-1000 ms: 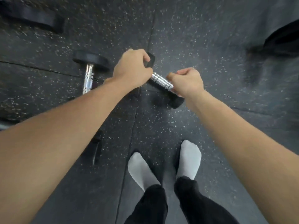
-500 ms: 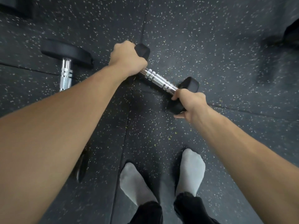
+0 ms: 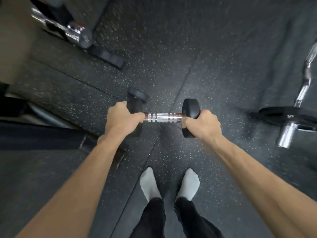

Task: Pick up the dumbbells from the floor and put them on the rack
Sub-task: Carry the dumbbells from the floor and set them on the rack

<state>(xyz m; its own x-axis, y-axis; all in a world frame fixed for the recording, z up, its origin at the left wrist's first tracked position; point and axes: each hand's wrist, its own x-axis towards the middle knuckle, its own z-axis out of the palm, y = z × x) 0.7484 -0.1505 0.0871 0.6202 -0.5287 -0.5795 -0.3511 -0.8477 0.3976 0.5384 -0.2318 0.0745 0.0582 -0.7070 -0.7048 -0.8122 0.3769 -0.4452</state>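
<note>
The left hand [image 3: 122, 120] is closed tight around one black end of the dumbbell [image 3: 162, 117]. The right hand [image 3: 202, 124] is closed tight around the other black end. The shiny bar runs flat between them, from 9 o'clock to 3 o'clock, just above the middle of the view. It looks like it is up off the floor [image 3: 163, 48], in front of two feet in white socks [image 3: 151, 183].

More gym things lie around. One shiny bar with a black plate [image 3: 289, 115] is at 3 o'clock. Another shiny one [image 3: 75, 33] is at 11 o'clock, all blurry. I cannot see the rack for sure.

What could go wrong? The hands hold the fat ends, not the bar. The ends are smooth and wide, so one could slip out. Then the dumbbell would fall near the toes, and socks would not save them.

A moment ago the dumbbell pointed slanted, from 11 o'clock down to 4 o'clock. Now it is level and held wider. The view has turned too. The dumbbell that lay at 10 o'clock is gone from sight, and new things show at the sides.
</note>
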